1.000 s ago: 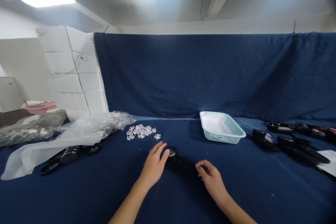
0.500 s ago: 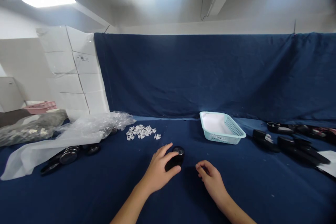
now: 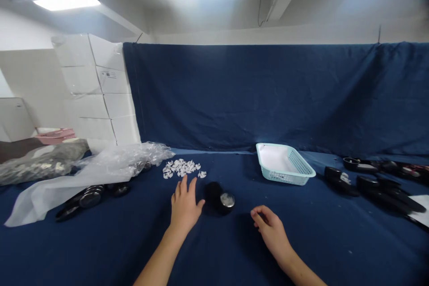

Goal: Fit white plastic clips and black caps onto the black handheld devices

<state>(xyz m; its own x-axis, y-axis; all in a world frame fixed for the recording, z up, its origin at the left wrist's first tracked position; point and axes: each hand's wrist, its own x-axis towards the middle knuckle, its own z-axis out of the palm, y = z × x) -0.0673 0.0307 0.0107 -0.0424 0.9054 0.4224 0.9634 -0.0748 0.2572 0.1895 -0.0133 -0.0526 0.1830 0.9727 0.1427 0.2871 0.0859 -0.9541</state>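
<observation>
My left hand point(image 3: 184, 205) is open with its fingers spread, just short of a pile of small white curved pieces point(image 3: 181, 168). To its right, apart from the thumb, a black rounded object with a shiny disc-like end point(image 3: 221, 199) lies on the dark blue cloth; its exact kind I cannot make out. Farther right, my right hand point(image 3: 271, 227) is held low over the cloth with fingers curled and thumb and fingertips together. Whatever lies between those fingers, if anything, is hidden.
A light green basket point(image 3: 291, 178) with a white lining stands at the back. Black parts point(image 3: 338, 181) lie along the right, and more black round parts point(image 3: 91, 196) sit at left beside clear plastic wrap point(image 3: 110, 165). A blue curtain point(image 3: 254, 94) hangs behind.
My left hand has let go of the black object and moved left toward the white pieces. The object now lies tipped, its shiny end facing me. My right hand has hardly moved.
</observation>
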